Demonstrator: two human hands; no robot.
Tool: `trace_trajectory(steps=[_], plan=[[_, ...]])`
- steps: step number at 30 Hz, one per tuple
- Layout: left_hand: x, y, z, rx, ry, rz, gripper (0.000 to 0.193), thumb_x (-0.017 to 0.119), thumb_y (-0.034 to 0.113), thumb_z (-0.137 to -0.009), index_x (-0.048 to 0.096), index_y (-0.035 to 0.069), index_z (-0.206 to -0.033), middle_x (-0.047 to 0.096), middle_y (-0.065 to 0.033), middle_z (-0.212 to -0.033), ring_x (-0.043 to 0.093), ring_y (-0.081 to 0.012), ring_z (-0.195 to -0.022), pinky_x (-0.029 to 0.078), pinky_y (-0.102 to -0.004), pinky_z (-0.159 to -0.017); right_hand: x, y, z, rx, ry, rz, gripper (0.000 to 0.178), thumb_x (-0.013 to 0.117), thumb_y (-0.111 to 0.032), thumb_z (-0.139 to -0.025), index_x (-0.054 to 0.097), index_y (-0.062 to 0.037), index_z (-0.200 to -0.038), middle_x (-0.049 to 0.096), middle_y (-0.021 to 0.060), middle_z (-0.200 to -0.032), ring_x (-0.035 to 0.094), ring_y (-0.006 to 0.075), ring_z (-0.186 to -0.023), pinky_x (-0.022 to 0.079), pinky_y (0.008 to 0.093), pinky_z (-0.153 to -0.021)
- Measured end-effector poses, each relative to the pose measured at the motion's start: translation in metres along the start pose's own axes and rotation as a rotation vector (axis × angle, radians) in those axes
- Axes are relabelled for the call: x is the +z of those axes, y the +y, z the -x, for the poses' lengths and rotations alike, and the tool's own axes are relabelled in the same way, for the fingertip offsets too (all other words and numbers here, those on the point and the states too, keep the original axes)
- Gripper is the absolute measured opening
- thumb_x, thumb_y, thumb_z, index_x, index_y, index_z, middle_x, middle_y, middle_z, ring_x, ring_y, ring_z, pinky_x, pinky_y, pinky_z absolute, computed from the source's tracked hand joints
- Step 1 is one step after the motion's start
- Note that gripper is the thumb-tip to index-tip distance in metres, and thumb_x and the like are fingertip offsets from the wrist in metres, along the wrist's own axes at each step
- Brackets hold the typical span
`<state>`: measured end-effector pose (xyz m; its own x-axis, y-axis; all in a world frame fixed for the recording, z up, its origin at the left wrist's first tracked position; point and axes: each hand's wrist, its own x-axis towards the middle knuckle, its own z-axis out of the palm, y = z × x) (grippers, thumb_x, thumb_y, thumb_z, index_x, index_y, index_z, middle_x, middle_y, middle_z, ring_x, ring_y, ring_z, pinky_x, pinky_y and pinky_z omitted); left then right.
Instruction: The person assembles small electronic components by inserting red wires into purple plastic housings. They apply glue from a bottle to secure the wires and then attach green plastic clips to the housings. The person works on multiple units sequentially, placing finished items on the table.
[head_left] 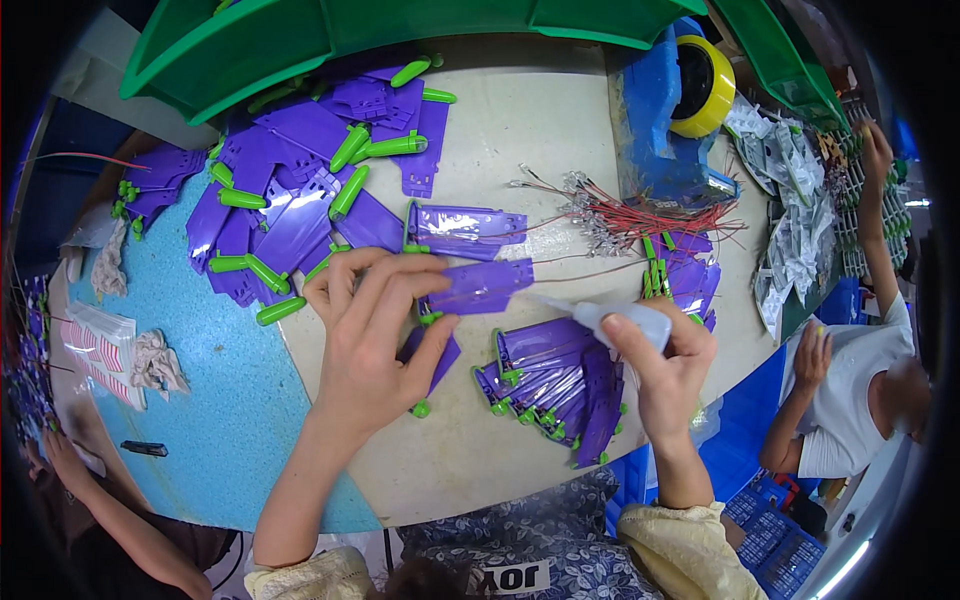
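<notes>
My left hand (pixel 362 345) grips the green-ended side of a flat purple plastic part (pixel 485 287) between thumb and fingers, just above the tabletop or on it; I cannot tell which. Thin wires run from this part to the right. In my right hand (pixel 665 375) is a small translucent white squeeze bottle (pixel 640 325), its thin nozzle pointing left toward the part. Another purple part (pixel 468 230) with a clear shiny strip lies just beyond. Closer to me, a fanned row of purple parts (pixel 555 385) with green ends lies below the bottle.
A heap of purple parts (pixel 300 205) covers the far left. Red-wired small LEDs (pixel 630 215) lie beside a blue tape dispenser (pixel 645 130) at the far right. Green bins (pixel 350 40) line the back. Grey-white parts (pixel 795 200) and co-workers' arms (pixel 870 210) are at the sides.
</notes>
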<state>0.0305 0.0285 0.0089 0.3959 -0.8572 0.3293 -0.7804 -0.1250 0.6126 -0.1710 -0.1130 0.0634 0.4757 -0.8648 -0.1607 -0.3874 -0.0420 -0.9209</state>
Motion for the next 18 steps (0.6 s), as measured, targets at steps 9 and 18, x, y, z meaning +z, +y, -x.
trace_trajectory(steps=[9, 18], plan=[[-0.003, 0.037, 0.060, -0.126, -0.020, -0.074, 0.037, 0.077, 0.004, -0.075, 0.071, 0.006, -0.111, 0.059, -0.0161, -0.117, 0.053, -0.0338, -0.106, 0.045, -0.0422, -0.090, -0.013, 0.002, 0.000, 0.092, 0.074, -0.360, 0.021, 0.074, -0.018, -0.085, 0.064, 0.0008, -0.086, 0.058, -0.0005, -0.071, 0.048, 0.0028, -0.057, 0.032, 0.0169, -0.046], [0.014, 0.009, 0.002, -0.108, 0.055, 0.240, 0.055, 0.076, -0.006, -0.072, 0.056, 0.000, -0.123, 0.065, -0.0152, -0.112, 0.059, -0.0307, -0.107, 0.048, -0.0401, -0.095, 0.017, 0.005, -0.006, -0.180, -0.044, -0.049, 0.014, 0.079, -0.008, -0.083, 0.072, 0.0031, -0.089, 0.068, 0.0013, -0.074, 0.056, 0.0035, -0.063, 0.041, 0.0197, -0.054]])
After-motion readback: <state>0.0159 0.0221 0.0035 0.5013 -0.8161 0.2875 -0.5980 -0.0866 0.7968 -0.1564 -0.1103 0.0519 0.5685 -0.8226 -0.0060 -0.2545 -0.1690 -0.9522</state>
